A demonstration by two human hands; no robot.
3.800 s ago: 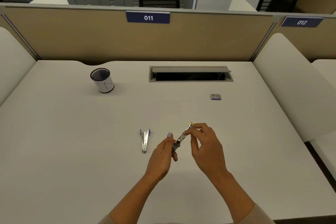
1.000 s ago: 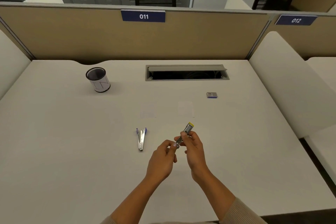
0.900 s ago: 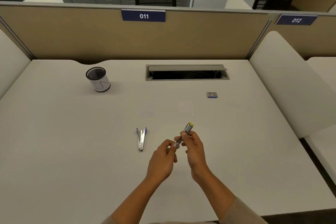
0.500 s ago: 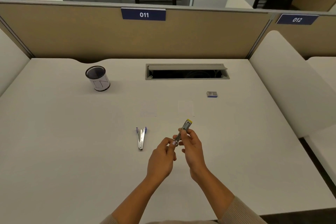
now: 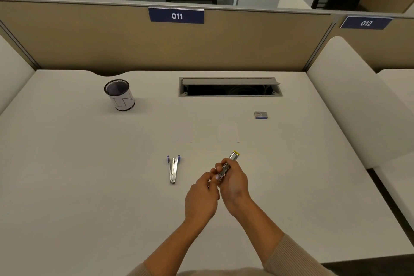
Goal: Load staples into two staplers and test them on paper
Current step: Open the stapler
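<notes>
Presently, just below frame centre, the right hand (image 5: pixel 233 182) wraps the slim metal yellow-tipped stapler (image 5: pixel 233 156), tip angled up-right, while the left hand (image 5: pixel 201 197) pinches its near end, probably to seat staples. The blue-tipped stapler (image 5: pixel 173 169) lies splayed in a V on the matte tabletop (image 5: pixel 89 186) to the left; the boxy staple box (image 5: pixel 261 115) sits right of centre.

- Soft, even light from overhead; the scene is moderately bright, with no glare.
- Faint, diffuse shadows lie beneath the cup (image 5: pixel 119 97) and forearms on the desk (image 5: pixel 67 186).
- Wide-angle bending curves the partition (image 5: pixel 89 47) near the edges.
- Fine detail looks slightly soft.
</notes>
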